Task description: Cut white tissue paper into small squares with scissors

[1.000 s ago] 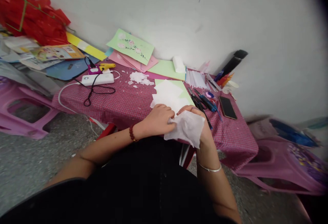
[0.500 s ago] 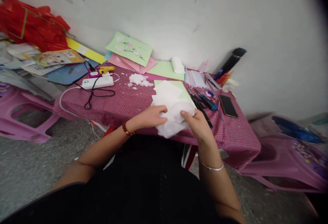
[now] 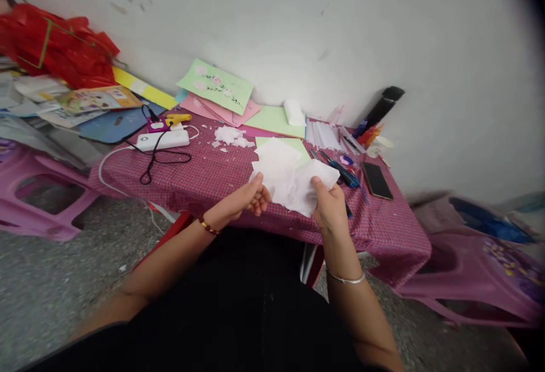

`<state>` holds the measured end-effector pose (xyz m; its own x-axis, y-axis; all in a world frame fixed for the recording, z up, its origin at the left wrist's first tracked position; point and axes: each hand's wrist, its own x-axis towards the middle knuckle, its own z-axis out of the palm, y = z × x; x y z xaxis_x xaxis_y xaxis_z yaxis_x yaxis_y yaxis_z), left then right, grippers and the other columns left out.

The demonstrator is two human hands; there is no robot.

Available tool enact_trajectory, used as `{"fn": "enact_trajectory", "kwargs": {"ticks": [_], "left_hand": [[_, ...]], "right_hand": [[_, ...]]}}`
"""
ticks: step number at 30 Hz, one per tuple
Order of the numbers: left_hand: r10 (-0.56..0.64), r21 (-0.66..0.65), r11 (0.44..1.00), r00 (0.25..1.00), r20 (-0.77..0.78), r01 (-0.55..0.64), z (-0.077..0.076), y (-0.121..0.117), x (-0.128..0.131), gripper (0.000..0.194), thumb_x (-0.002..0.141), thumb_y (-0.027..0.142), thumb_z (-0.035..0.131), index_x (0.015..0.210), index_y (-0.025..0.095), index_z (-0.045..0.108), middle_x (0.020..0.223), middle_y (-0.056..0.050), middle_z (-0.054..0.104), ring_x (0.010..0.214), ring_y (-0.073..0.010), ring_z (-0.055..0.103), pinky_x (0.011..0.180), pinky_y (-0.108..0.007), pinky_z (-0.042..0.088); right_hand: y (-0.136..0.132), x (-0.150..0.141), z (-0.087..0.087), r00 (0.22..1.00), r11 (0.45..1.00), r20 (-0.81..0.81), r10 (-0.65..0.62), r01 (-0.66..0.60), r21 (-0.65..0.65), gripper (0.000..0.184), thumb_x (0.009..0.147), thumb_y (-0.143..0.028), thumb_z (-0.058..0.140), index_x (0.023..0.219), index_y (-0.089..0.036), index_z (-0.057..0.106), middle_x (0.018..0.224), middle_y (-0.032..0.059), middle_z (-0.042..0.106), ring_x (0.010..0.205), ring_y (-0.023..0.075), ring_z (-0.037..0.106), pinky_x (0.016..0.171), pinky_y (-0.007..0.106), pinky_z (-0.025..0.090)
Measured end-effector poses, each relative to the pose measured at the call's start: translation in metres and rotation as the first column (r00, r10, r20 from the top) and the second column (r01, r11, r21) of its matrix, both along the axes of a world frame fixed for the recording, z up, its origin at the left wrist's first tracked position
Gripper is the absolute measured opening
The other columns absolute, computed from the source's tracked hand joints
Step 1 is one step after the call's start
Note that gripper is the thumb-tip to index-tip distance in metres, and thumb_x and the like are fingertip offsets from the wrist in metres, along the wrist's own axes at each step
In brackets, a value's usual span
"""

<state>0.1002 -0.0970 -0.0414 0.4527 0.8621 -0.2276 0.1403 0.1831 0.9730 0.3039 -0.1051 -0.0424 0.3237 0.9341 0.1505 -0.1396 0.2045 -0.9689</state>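
Drawn back from the white sheet [image 3: 303, 190], the left hand [image 3: 252, 195] sits half-curled, thumb apart, while the right hand [image 3: 331, 204] pinches the sheet's edge, presumably keeping it spread.

Thin wht sheet [image 3: 304, 191], sl. wrinkled

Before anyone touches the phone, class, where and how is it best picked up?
Probably by pinching the phone across its long sides at the near end, coming from the near side: it lies flat on the cloth, and a blue tool lies to its left.
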Motion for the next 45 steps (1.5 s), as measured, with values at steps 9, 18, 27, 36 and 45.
{"fn": "enact_trajectory", "kwargs": {"ticks": [9,18,27,36,45], "left_hand": [[0.391,0.046,0.897,0.839,0.377,-0.439,-0.001,0.011,0.036,0.022,0.073,0.031,0.065,0.086,0.015,0.056,0.057,0.007,0.050,0.040,-0.0035,0.035,0.038,-0.018,0.026],[0.320,0.040,0.931,0.866,0.386,-0.362,-0.003,0.004,0.032,0.028,0.071,0.039,0.069,0.076,0.013,0.060,0.057,0.004,0.054,0.045,-0.0049,0.039,0.043,-0.019,0.028],[-0.026,0.363,0.929,0.966,0.258,-0.071,0.001,-0.006,0.005,0.018,0.068,0.031,0.072,0.075,0.015,0.068,0.073,-0.003,0.067,0.068,-0.0132,0.059,0.066,-0.025,0.046],[0.174,0.729,0.682,0.980,-0.094,-0.051,0.027,0.038,-0.024,0.055,0.074,0.016,0.058,0.128,0.015,0.052,0.121,-0.015,0.060,0.103,-0.0218,0.059,0.086,-0.038,0.050],[0.023,0.919,0.294,0.959,-0.282,0.263,0.054,0.074,0.027,0.027,0.067,0.000,0.054,0.081,0.017,0.068,0.136,-0.012,0.049,0.130,-0.0261,0.043,0.106,-0.044,0.038]], "right_hand": [[0.002,-0.004,-0.012,0.983,0.995,0.163,-0.085,0.074,0.073,0.036,0.081,-0.040,0.062,0.105,-0.015,0.067,0.100,0.0086,0.075,0.083,0.0211,0.070,0.074,0.033,0.055],[0.001,-0.005,-0.015,0.963,0.996,0.260,-0.066,0.047,0.079,0.028,0.083,-0.038,0.061,0.099,-0.016,0.067,0.095,0.0061,0.072,0.078,0.0181,0.065,0.072,0.030,0.052],[0.001,-0.001,-0.004,0.997,0.997,0.033,-0.070,0.071,-0.025,0.036,0.076,-0.042,0.066,0.100,-0.016,0.065,0.086,0.0056,0.074,0.073,0.0205,0.068,0.064,0.032,0.054],[-0.001,0.015,0.004,1.000,0.999,-0.021,-0.019,0.019,-0.030,0.025,0.069,-0.036,0.069,0.088,-0.021,0.066,0.077,0.0023,0.075,0.063,0.0211,0.069,0.059,0.034,0.056],[-0.002,0.026,-0.002,0.995,0.999,0.099,0.024,-0.026,0.024,0.028,0.071,-0.043,0.070,0.087,-0.021,0.067,0.078,0.0031,0.073,0.070,0.0220,0.068,0.061,0.034,0.055]]}}
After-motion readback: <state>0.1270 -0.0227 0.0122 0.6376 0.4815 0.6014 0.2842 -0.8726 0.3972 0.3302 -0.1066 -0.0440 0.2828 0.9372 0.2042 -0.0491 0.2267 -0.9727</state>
